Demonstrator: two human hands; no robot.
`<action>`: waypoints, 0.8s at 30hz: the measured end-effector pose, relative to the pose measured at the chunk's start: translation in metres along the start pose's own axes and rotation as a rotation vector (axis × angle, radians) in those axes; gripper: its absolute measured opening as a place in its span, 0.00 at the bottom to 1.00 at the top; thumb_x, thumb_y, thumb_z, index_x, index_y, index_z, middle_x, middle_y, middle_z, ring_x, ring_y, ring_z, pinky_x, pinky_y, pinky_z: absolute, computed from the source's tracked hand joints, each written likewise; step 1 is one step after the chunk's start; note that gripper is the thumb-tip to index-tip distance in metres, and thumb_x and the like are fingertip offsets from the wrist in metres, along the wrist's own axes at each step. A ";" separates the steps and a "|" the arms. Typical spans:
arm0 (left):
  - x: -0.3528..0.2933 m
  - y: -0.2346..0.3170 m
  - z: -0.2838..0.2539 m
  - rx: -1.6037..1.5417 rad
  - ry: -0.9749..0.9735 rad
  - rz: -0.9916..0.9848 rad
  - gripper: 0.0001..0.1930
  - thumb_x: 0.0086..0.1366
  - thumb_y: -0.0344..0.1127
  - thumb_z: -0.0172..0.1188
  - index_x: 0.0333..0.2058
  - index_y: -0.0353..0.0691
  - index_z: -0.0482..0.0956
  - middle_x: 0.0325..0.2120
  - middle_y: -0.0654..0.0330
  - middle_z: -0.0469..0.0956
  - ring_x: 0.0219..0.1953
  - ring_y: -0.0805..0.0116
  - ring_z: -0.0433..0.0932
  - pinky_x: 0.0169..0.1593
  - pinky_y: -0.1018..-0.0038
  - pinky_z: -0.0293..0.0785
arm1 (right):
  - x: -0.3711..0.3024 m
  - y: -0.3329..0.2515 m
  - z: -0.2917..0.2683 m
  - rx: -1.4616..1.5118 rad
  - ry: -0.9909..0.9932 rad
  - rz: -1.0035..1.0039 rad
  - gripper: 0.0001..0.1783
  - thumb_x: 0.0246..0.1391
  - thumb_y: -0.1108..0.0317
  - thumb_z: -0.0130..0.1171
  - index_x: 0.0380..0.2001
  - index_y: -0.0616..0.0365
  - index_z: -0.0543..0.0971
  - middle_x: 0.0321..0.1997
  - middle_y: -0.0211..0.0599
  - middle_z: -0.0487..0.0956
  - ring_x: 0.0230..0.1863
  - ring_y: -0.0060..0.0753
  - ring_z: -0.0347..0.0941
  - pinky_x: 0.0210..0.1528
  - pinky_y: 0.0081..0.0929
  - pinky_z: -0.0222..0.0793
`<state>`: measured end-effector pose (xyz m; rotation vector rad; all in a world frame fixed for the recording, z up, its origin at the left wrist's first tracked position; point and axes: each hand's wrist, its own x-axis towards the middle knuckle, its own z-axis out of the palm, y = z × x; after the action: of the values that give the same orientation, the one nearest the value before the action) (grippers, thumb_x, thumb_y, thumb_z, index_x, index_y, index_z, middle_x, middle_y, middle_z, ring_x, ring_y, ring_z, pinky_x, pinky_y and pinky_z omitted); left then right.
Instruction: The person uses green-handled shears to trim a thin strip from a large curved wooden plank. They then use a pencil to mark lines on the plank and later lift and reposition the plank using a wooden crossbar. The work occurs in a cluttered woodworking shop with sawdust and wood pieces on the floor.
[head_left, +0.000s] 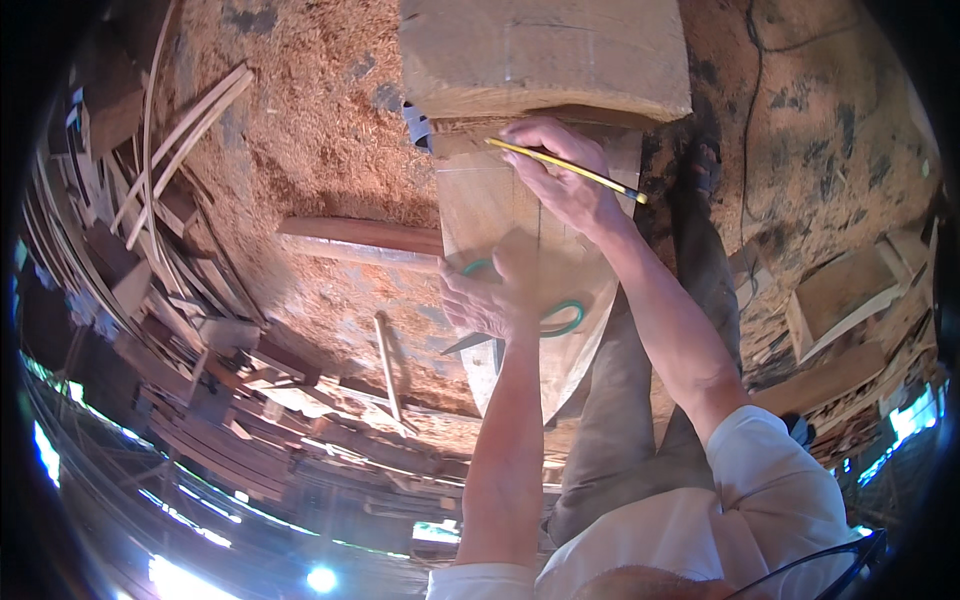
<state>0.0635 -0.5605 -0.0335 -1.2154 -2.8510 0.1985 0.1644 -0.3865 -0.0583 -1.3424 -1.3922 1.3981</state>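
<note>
My right hand (565, 175) grips a yellow pencil (590, 175) with a dark rear end. Its point faces left, above the far part of a pale wooden board (485, 205) that narrows toward me and bears thin lines. My left hand (483, 300) lies on the board's left side, thumb apart from the bent fingers. Around and partly under it are scissors with green handle loops (563, 318). One loop shows by the thumb, the other right of the wrist, and a grey blade sticks out left. My left hand and wrist hide the scissors' middle.
A large wooden block (545, 55) stands at the board's far end. On the shaving-strewn ground to the left lie a plank (360, 240) and a thin stick (388, 370). Wood offcuts (195, 330) pile up at far left; more wood pieces (845, 295) lie at right.
</note>
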 end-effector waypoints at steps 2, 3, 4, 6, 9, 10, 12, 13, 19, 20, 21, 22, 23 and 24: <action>0.004 0.003 0.000 -0.022 -0.058 -0.022 0.44 0.67 0.68 0.58 0.67 0.36 0.65 0.55 0.46 0.73 0.56 0.44 0.72 0.58 0.47 0.66 | 0.014 0.005 0.012 -0.017 0.023 -0.048 0.07 0.57 0.77 0.69 0.37 0.64 0.81 0.41 0.40 0.87 0.42 0.30 0.84 0.45 0.27 0.80; 0.003 0.003 -0.005 -0.023 -0.076 -0.053 0.44 0.66 0.67 0.59 0.67 0.36 0.65 0.56 0.46 0.73 0.57 0.44 0.72 0.60 0.47 0.65 | 0.017 0.005 0.021 -0.011 0.015 -0.079 0.06 0.56 0.78 0.68 0.37 0.64 0.81 0.42 0.40 0.87 0.42 0.30 0.85 0.46 0.27 0.80; 0.002 0.002 -0.006 -0.021 -0.098 -0.078 0.45 0.65 0.67 0.61 0.68 0.36 0.64 0.57 0.46 0.72 0.58 0.45 0.71 0.61 0.47 0.63 | 0.019 0.004 0.030 -0.019 0.027 -0.092 0.06 0.56 0.79 0.67 0.36 0.64 0.81 0.41 0.41 0.87 0.42 0.31 0.85 0.45 0.26 0.81; 0.002 0.001 -0.007 -0.022 -0.145 -0.113 0.47 0.61 0.65 0.63 0.69 0.37 0.61 0.60 0.48 0.71 0.60 0.46 0.69 0.64 0.47 0.59 | 0.021 0.006 0.037 -0.076 0.047 -0.171 0.06 0.55 0.79 0.68 0.35 0.64 0.80 0.40 0.41 0.87 0.41 0.31 0.86 0.43 0.27 0.82; 0.001 0.001 -0.010 -0.074 -0.146 -0.127 0.48 0.60 0.64 0.65 0.70 0.39 0.61 0.60 0.47 0.70 0.61 0.45 0.68 0.65 0.46 0.58 | 0.019 0.012 0.040 -0.129 0.079 -0.187 0.06 0.55 0.80 0.68 0.35 0.64 0.80 0.40 0.42 0.87 0.39 0.32 0.86 0.41 0.27 0.82; 0.001 0.002 -0.012 -0.066 -0.136 -0.117 0.48 0.61 0.65 0.65 0.69 0.39 0.61 0.60 0.47 0.71 0.60 0.45 0.69 0.64 0.46 0.59 | 0.018 0.010 0.040 -0.138 0.087 -0.177 0.06 0.55 0.80 0.68 0.35 0.64 0.80 0.39 0.42 0.87 0.39 0.32 0.87 0.41 0.27 0.82; 0.001 0.002 -0.015 -0.050 -0.116 -0.096 0.46 0.63 0.65 0.65 0.69 0.38 0.62 0.58 0.46 0.72 0.59 0.45 0.70 0.62 0.47 0.61 | 0.018 0.007 0.036 -0.136 0.049 -0.193 0.06 0.55 0.80 0.68 0.35 0.63 0.79 0.39 0.42 0.87 0.38 0.32 0.87 0.40 0.27 0.82; 0.002 0.002 -0.014 -0.044 -0.119 -0.101 0.47 0.62 0.65 0.65 0.69 0.38 0.62 0.58 0.47 0.72 0.59 0.45 0.70 0.62 0.47 0.61 | 0.020 0.005 0.033 -0.138 0.036 -0.204 0.06 0.55 0.80 0.68 0.34 0.63 0.79 0.39 0.42 0.87 0.38 0.31 0.87 0.40 0.27 0.82; 0.002 0.002 -0.011 -0.054 -0.116 -0.112 0.47 0.62 0.66 0.64 0.69 0.39 0.62 0.58 0.47 0.72 0.59 0.45 0.69 0.62 0.48 0.60 | 0.009 0.005 0.016 -0.087 -0.040 -0.050 0.05 0.55 0.77 0.68 0.34 0.64 0.80 0.39 0.40 0.87 0.38 0.26 0.84 0.42 0.24 0.79; 0.001 0.001 -0.011 -0.062 -0.115 -0.112 0.47 0.62 0.66 0.64 0.69 0.39 0.62 0.58 0.47 0.72 0.59 0.45 0.69 0.62 0.48 0.60 | 0.007 0.004 0.015 -0.051 -0.039 -0.029 0.05 0.55 0.77 0.68 0.34 0.64 0.81 0.39 0.39 0.87 0.38 0.25 0.83 0.42 0.24 0.79; 0.001 0.000 -0.011 -0.070 -0.113 -0.111 0.47 0.62 0.66 0.63 0.69 0.39 0.62 0.58 0.47 0.72 0.59 0.45 0.69 0.62 0.48 0.60 | 0.008 0.005 0.015 -0.043 -0.057 -0.044 0.05 0.55 0.78 0.68 0.33 0.64 0.81 0.38 0.39 0.87 0.38 0.25 0.83 0.42 0.24 0.79; 0.002 0.000 -0.011 -0.077 -0.127 -0.123 0.48 0.60 0.64 0.66 0.69 0.39 0.62 0.58 0.48 0.71 0.60 0.45 0.69 0.63 0.48 0.60 | 0.012 0.006 0.014 -0.037 -0.072 -0.060 0.04 0.56 0.78 0.67 0.33 0.64 0.81 0.38 0.39 0.87 0.38 0.26 0.83 0.42 0.25 0.79; 0.003 0.001 -0.012 -0.085 -0.142 -0.135 0.48 0.58 0.62 0.69 0.69 0.40 0.61 0.58 0.48 0.71 0.61 0.46 0.68 0.64 0.47 0.59 | 0.013 0.006 0.013 -0.031 -0.087 -0.076 0.04 0.56 0.78 0.67 0.33 0.64 0.81 0.38 0.39 0.87 0.38 0.26 0.83 0.42 0.25 0.79; 0.003 0.001 -0.013 -0.092 -0.156 -0.147 0.50 0.56 0.60 0.71 0.70 0.41 0.61 0.59 0.49 0.71 0.61 0.46 0.68 0.65 0.47 0.58 | 0.011 0.006 0.008 -0.068 -0.119 -0.083 0.04 0.56 0.78 0.67 0.33 0.64 0.81 0.38 0.39 0.87 0.38 0.26 0.83 0.42 0.26 0.79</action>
<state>0.0633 -0.5564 -0.0212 -1.0416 -3.1008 0.1656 0.1559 -0.3782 -0.0666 -1.2463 -1.5687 1.4057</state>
